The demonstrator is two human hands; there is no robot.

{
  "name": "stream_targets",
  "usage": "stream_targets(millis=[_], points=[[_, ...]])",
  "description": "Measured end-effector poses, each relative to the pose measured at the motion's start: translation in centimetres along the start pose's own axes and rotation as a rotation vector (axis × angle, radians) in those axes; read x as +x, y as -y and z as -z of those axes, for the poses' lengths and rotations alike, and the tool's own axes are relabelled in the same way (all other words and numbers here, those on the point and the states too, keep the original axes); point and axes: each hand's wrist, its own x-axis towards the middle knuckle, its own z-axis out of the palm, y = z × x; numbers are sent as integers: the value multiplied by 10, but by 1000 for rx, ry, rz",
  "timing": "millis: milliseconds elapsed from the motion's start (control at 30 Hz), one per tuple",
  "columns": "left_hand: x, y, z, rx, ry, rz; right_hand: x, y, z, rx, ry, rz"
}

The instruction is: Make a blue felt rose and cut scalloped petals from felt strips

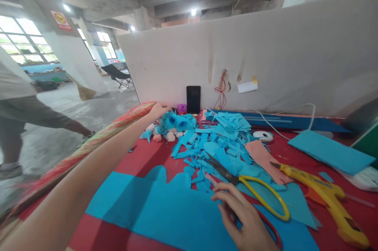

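My left hand point(159, 111) reaches to the far left of the table, its fingers closed at the edge of a blue paper flower point(169, 120); the fingertips are partly hidden. More blue and pale pink paper flowers lie beside it. Near the front, my right hand point(240, 215) has its fingers curled round scissors with a red handle point(273, 229), mostly covered by the hand. Under this hand spreads a blue paper sheet point(156, 207) with a scalloped upper edge. Just beyond the right hand lie yellow-handled scissors point(262, 192) with dark blades.
Blue paper scraps point(218, 144) are heaped mid-table. On the right are a yellow glue gun point(321, 192), a pink paper piece point(267, 160) and a folded blue stack point(330, 150). A black phone point(193, 99) leans on the white partition point(174, 62). A person point(17, 113) stands at left.
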Motion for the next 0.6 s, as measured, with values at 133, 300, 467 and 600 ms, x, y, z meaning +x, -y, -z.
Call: stream_targets(millis=[133,300,467,600], points=[[-9,-12,11,-18,-135,96,1,-1,0,-17,-8,32],[-84,-59,14,-107,-131,-28,0,2,1,4,1,0],[-215,-117,3,-182,321,-290,14,4,18,-91,-18,-40],[-276,-136,-8,-33,728,-654,21,19,38,-182,-8,-80]])
